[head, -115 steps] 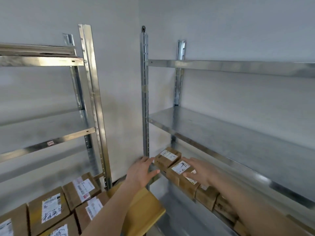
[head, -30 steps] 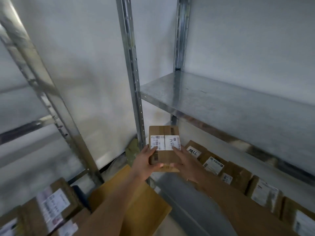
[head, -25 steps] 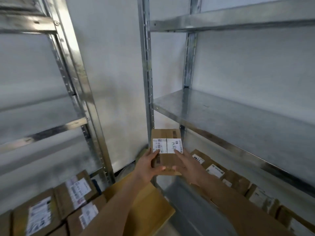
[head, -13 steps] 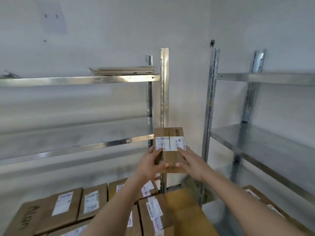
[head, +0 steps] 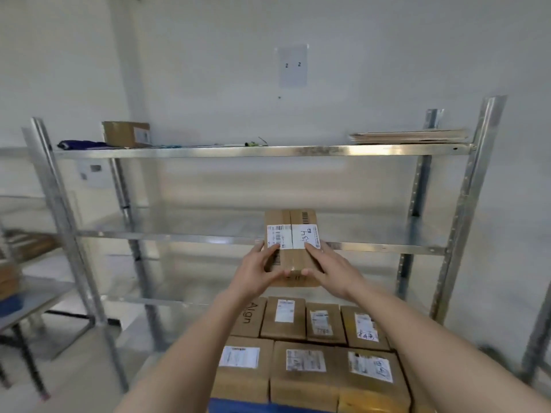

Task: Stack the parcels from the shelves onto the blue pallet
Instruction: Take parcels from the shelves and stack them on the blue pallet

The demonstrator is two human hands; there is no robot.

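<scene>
A small cardboard parcel (head: 291, 245) is held up in the air above the stacked parcels (head: 304, 350) on the blue pallet (head: 238, 406), gripped between the left hand (head: 258, 271) and right hand (head: 329, 269), thumbs curled over its labelled top.

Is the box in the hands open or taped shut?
Shut. The box has flat flaps, with tape and a white label across the seam.
</scene>
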